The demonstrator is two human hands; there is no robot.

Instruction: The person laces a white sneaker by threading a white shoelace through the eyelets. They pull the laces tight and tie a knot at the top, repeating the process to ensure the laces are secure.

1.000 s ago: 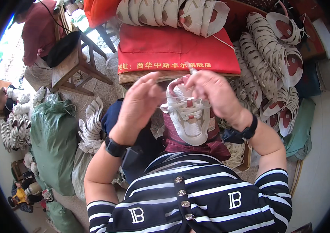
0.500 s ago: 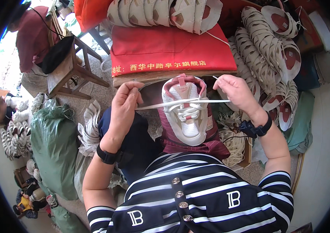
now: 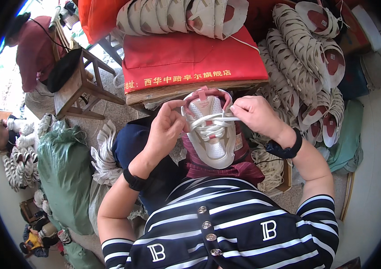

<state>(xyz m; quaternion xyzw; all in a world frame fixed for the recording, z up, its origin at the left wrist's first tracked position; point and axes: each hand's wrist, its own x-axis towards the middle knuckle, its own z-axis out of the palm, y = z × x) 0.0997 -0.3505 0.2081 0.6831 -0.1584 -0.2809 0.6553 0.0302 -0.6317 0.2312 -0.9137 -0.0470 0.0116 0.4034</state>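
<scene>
Left hand [image 3: 165,130] and right hand [image 3: 255,116] have drawn closer; white shoe [image 3: 217,154] sits just near of desk [image 3: 244,85]. Right fingers pinch lace [image 3: 230,119]; left curled, hold unclear. Likely light, pliable; grip sides, lace ends.

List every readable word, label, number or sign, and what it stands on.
Wording described, not copied:
Red cloth: yellow characters along the lower edge, legible.
Striped shirt: a white letter on each chest side, legible.
Shoe: tongue marking, too small to read.
Stacked shoe uppers: white labels, too small to read.
</scene>
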